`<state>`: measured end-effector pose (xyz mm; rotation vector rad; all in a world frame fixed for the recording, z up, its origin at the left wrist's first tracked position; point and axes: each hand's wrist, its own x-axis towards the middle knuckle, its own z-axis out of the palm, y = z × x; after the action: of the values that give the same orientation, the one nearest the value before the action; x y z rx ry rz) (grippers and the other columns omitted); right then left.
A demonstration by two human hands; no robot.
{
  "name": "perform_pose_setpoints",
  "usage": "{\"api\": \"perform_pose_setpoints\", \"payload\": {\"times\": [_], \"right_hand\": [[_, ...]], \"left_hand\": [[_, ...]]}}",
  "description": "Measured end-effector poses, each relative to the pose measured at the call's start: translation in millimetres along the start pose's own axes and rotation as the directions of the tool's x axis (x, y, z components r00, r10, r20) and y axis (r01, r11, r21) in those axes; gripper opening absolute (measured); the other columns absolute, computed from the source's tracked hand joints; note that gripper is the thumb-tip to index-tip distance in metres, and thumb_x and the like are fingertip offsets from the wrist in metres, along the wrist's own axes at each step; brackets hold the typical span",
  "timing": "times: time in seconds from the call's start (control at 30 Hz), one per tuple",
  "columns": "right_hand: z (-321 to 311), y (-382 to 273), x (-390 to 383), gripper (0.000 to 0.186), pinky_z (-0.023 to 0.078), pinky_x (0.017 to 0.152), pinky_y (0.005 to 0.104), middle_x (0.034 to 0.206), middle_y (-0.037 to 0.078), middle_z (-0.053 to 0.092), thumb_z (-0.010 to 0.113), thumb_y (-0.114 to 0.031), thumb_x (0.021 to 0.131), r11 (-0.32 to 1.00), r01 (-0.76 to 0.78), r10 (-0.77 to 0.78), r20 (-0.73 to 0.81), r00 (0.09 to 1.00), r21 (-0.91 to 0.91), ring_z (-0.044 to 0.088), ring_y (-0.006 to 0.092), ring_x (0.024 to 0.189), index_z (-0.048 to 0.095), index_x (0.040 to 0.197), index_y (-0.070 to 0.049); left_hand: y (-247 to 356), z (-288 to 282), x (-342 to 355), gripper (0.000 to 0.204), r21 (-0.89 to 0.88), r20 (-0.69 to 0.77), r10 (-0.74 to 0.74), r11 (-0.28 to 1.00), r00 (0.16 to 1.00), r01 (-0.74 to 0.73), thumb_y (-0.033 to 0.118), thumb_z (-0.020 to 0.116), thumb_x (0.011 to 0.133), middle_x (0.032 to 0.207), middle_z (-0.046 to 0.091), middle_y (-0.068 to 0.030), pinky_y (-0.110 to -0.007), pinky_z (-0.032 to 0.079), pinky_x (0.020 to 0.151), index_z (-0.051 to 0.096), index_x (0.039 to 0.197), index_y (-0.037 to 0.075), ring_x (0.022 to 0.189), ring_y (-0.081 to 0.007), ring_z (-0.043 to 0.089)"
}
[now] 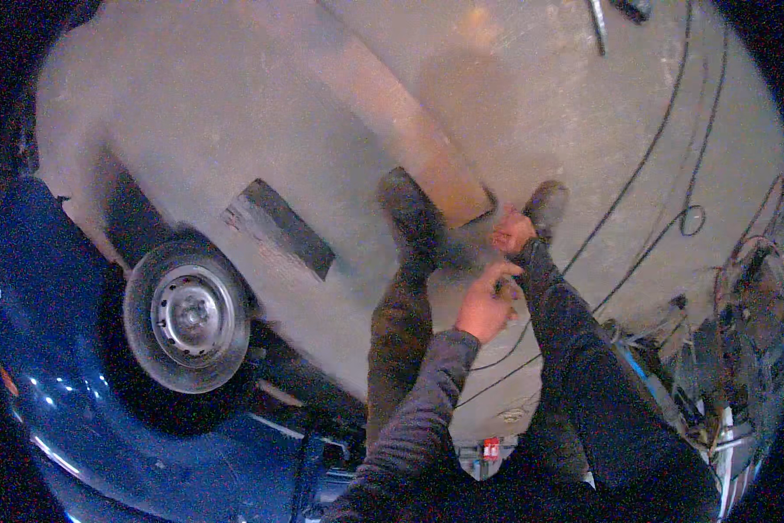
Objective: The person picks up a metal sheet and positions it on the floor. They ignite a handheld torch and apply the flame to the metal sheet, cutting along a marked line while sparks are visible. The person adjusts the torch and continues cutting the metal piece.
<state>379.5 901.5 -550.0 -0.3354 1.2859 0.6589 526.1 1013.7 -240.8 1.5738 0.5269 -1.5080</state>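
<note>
My left hand [488, 305] is in the middle, between my legs, with its fingers curled round a dark gap. Whatever is in it is too small and blurred to make out. A little farther off, my right hand [514, 229] is closed beside my right boot [546, 205]. Its fingertips come close to the near end of a long reddish-brown plank [392, 109] on the floor; I cannot tell whether they touch it. Anything inside the right hand is hidden. My left boot [402, 205] stands at the plank's other side.
A dark blue car [52, 322] with a steel-rimmed wheel [191, 315] fills the left. On the floor near it lies a block with a dark top [287, 222]. Black cables [640, 166] trail across the right, towards piled clutter [749, 305]. A metal rod [598, 26] lies at the far right.
</note>
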Motion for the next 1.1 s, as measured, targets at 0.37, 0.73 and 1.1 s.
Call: {"api": "perform_pose_setpoints", "payload": {"times": [0.37, 0.73, 1.1], "right_hand": [[0.5, 50.2, 119.3, 0.043, 0.049, 0.075, 0.0536, 0.106, 0.008, 0.072, 0.047, -0.051, 0.102, 0.951, 0.060, -0.036, -0.083, 0.996, 0.304, 0.066, 0.0316, 0.098, 0.063, 0.117, -0.014], [48.5, 68.6, 49.5, 0.038, 0.051, 0.083, 0.0476, 0.113, 0.008, 0.066, 0.056, -0.040, 0.101, 0.921, 0.167, -0.127, -0.134, 0.983, 0.351, 0.062, 0.0259, 0.094, 0.059, 0.126, -0.012], [25.1, 130.5, 43.5, 0.037, 0.050, 0.085, 0.0447, 0.111, 0.002, 0.061, 0.070, -0.029, 0.093, 0.778, 0.588, -0.624, -0.379, 0.683, -0.223, 0.059, 0.0212, 0.094, 0.055, 0.124, -0.015]], "left_hand": [[-27.9, -19.0, -18.2, 0.028, 0.007, 0.087, -0.103, 0.995, 0.991, 0.103, 0.007, 0.051, 0.098, 0.085, 0.063, -0.0084, -0.034, 0.055, 0.059, 0.056, 0.124, 0.012, 0.060, -0.0159, 0.062], [-67.2, -22.4, -19.8, 0.028, 0.098, 0.090, -0.014, 0.995, 0.996, 0.005, 0.007, 0.051, 0.098, 0.088, 0.063, -0.0091, -0.033, 0.055, 0.058, 0.056, 0.125, 0.011, 0.062, -0.0175, 0.063], [-36.6, -8.6, -14.2, 0.026, 0.113, 0.163, -0.023, 0.994, 0.986, 0.004, 0.009, 0.049, 0.100, 0.092, 0.064, -0.0079, -0.031, 0.055, 0.057, 0.057, 0.125, 0.011, 0.062, -0.0163, 0.063]]}}
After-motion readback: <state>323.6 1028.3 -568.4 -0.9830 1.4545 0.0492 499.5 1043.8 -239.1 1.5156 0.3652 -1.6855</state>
